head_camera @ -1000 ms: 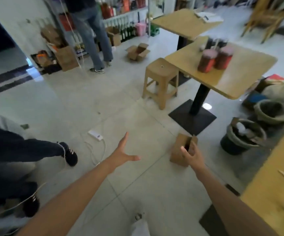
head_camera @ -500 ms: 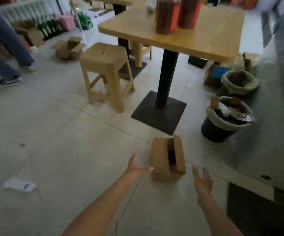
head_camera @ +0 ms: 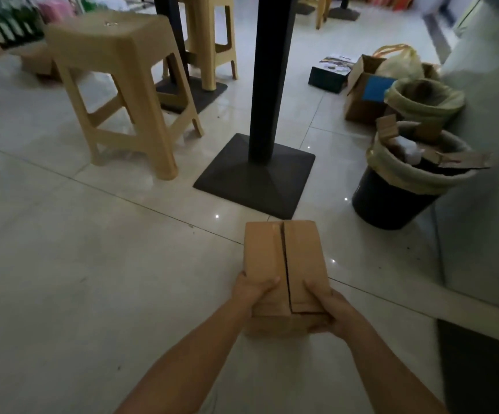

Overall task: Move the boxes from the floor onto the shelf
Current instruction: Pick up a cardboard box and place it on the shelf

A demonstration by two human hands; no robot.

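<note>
Pale tiled floor (head_camera: 92,264) spreads around a black base (head_camera: 257,177) with its pole. Just on the near side of that base is the box (head_camera: 272,255), flaps meeting along a middle seam. Left grip (head_camera: 252,289) clasps its near left corner; right grip (head_camera: 329,312) curls round its near right end. Stool (head_camera: 113,85) stands left of the base, bin (head_camera: 391,201) right

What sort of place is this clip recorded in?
Probably a small café or eatery, though a shop is possible: a black pedestal table base, tan plastic stools on a tiled floor, and lined bins stuffed with cardboard scraps beside loose cartons.
</note>
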